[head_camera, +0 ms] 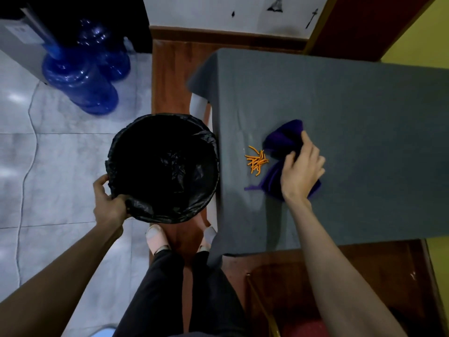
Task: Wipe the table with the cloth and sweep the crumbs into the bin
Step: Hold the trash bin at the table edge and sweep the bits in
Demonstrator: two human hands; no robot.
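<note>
A bunched purple cloth (pixel 283 139) lies on the grey-covered table (pixel 352 105), and my right hand (pixel 302 166) presses down on it, fingers wrapped over its folds. Just left of the cloth sits a small pile of orange stick-shaped crumbs (pixel 257 160), near the table's left edge. Below that edge stands a round bin (pixel 162 166) lined with a black bag. My left hand (pixel 109 203) grips the bin's near-left rim, fingers curled over the liner.
Two blue water jugs (pixel 80 79) stand on the tiled floor at the back left. A white cable (pixel 24 181) runs across the tiles. My feet (pixel 158 237) are just behind the bin. A wooden chair (pixel 279 300) sits at the lower right.
</note>
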